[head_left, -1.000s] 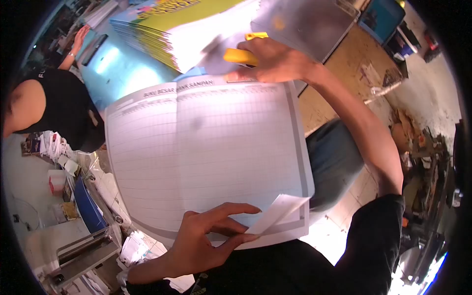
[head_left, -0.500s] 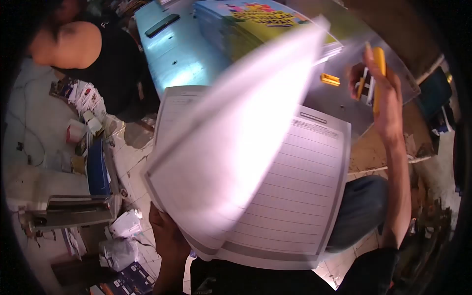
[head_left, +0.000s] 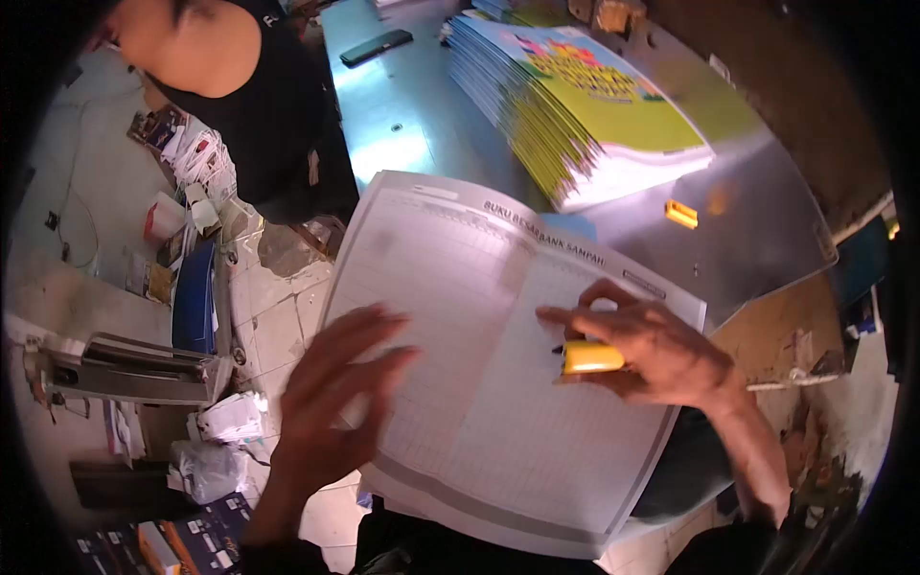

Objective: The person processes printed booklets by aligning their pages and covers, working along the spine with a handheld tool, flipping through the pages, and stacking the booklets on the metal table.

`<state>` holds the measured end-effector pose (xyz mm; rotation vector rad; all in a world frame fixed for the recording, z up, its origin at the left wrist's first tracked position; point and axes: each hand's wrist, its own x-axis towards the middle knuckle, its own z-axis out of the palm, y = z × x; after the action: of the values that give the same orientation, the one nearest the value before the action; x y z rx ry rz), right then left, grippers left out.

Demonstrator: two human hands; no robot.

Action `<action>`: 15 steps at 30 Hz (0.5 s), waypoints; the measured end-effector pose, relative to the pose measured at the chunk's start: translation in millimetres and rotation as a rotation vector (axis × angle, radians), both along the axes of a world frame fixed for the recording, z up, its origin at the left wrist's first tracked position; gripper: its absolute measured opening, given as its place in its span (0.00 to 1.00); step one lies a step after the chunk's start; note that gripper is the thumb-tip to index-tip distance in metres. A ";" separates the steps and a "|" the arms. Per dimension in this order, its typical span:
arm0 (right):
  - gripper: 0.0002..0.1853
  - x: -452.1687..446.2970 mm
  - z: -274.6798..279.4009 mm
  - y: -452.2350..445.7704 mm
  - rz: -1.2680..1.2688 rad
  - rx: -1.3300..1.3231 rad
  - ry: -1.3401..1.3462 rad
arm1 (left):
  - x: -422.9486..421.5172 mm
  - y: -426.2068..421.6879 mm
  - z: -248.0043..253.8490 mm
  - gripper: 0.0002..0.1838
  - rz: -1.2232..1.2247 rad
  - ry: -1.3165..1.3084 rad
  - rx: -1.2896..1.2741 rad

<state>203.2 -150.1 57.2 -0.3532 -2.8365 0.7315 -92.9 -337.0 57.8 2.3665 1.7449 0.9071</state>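
An open book with ruled table pages (head_left: 460, 383) lies over my lap, its heading reading "BUKU BESAR BANK SAMPAH". Over the left page, my left hand (head_left: 340, 398) is slightly blurred, fingers apart, with nothing in it. My right hand (head_left: 652, 350) is above the right page, its fingers wrapped round a yellow stapler-like tool (head_left: 592, 357), whose dark tip points left. Beyond the book, a stack of booklets with green and yellow covers (head_left: 613, 91) rests on the metal table. A small yellow piece (head_left: 681, 214) sits right of the stack.
The metal table (head_left: 767, 225) spans the top. A dark phone (head_left: 377, 48) lies on its blue part (head_left: 383, 110). A person in a black top (head_left: 287, 125) is at the upper left. Papers (head_left: 230, 419), a plastic bag (head_left: 209, 470) and boxes (head_left: 206, 537) are at the lower left.
The raised page has come down and the spread lies open. My right hand has moved from above the table to the right page with the yellow tool. My left hand has come up over the left page.
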 end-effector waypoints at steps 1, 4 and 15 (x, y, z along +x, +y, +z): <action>0.32 2.4 -3.0 1.4 0.019 -0.017 -0.001 | 11.5 19.9 4.8 0.24 -0.119 0.078 -0.065; 0.33 3.8 0.7 2.8 0.020 -0.022 -0.073 | 28.7 70.2 0.3 0.28 -0.186 0.157 -0.183; 0.14 10.1 16.6 -10.0 -0.474 -0.320 0.032 | 44.2 108.2 -57.1 0.52 -0.195 0.239 -0.216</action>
<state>213.3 -160.1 73.8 -1.0057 -2.4473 1.0585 -48.7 -228.8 0.7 2.5240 1.5526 0.4028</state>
